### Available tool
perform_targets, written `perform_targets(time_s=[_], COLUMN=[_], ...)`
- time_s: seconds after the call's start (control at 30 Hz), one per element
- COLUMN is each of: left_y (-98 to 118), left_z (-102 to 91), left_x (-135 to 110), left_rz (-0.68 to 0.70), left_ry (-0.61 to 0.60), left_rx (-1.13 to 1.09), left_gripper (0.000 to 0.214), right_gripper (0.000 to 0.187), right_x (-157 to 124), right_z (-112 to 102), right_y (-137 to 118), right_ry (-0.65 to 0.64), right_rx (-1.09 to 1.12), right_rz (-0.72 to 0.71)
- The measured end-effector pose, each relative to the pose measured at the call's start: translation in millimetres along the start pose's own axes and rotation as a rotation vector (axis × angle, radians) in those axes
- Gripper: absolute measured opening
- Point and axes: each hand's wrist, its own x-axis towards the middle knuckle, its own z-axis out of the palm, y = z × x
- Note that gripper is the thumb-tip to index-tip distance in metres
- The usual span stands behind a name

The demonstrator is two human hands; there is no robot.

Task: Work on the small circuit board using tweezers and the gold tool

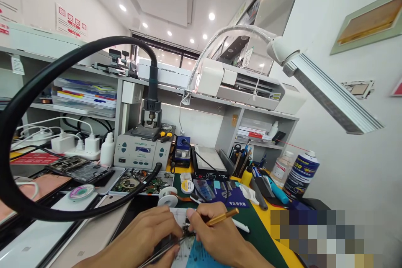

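Note:
My left hand [157,230] is closed around a pair of metal tweezers [159,252], their tips pointing at a small dark part [187,229] between my hands. From the other side my right hand [213,230] grips a gold-coloured pen-shaped tool [222,217], with its rear end sticking out to the right. The right thumb and fingers press close to the small part, which is too covered to name. Beneath both hands lie a white printed sheet [179,216] and a light blue piece [201,256]. A white stick-like tool [241,225] lies beside my right hand.
A black hose [75,213] loops across the left over several phones [40,222]. Behind stand a hot-air station [141,150], a soldering station [182,153] and a heating plate [210,160]. A solder spool [167,197] sits near my left hand; a spray can [301,176] stands right.

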Motion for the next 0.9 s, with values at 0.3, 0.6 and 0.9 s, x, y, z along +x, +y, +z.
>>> perform_targets(time_s=[0.3, 0.6, 0.9], left_y=[1.9, 0.0, -3.6], left_z=[-1.5, 0.4, 1.8], left_x=[1.4, 0.0, -5.3], left_rz=[-0.007, -0.024, -0.027], left_ry=[0.001, -0.026, -0.053], left_rx=[0.013, 0.001, -0.004], left_gripper=[0.019, 0.021, 0.023], right_gripper=[0.049, 0.049, 0.049], right_x=[0.4, -0.1, 0.0], right_z=[0.9, 2.7, 1.0], right_y=[-0.8, 0.5, -1.8], right_ry=[0.045, 0.066, 0.051], right_rx=[-0.006, -0.003, -0.011], right_rz=[0.011, 0.001, -0.006])
